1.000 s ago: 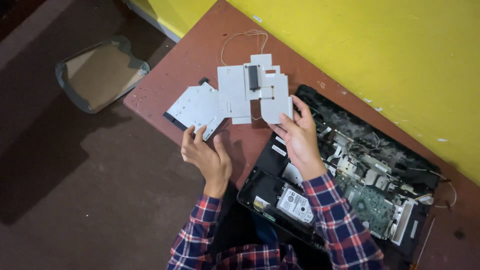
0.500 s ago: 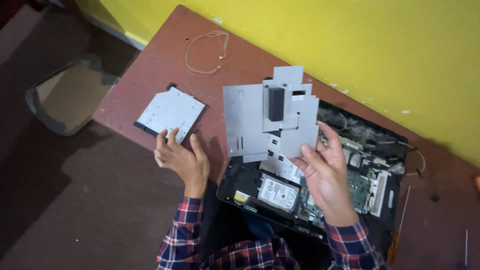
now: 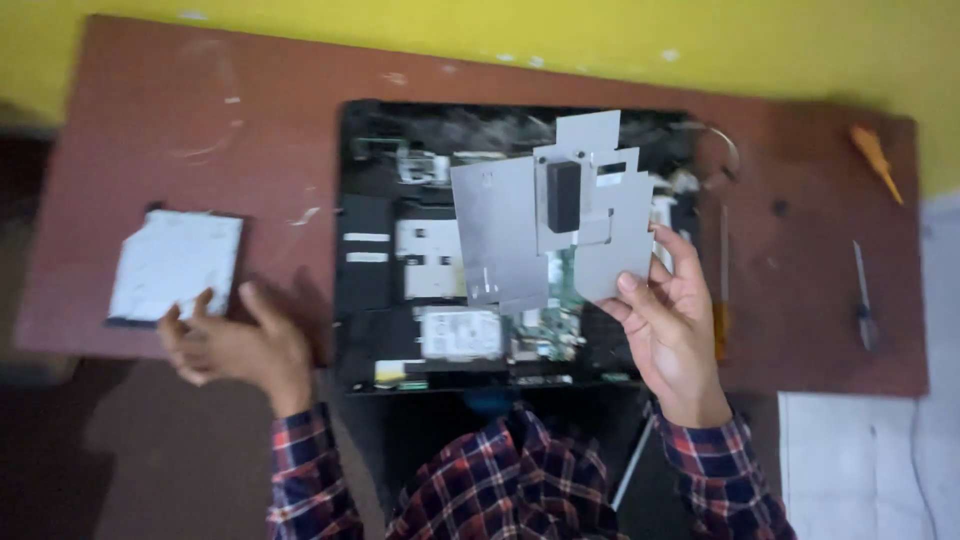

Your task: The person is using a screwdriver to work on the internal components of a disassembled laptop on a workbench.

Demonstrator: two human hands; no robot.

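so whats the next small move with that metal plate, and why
Probably carry the grey metal plate aside and lay it on bare table. The right hand holds it by its lower edge above the opened device, hiding part of the boards; the left hand is empty beside the flat silver drive.

At the centre of the frame, the right hand is holding up a grey metal shield plate over the opened black laptop chassis lying on the brown table. At lower left, the left hand is hovering open just beside a flat silver drive, while an orange-handled screwdriver is lying at upper right.
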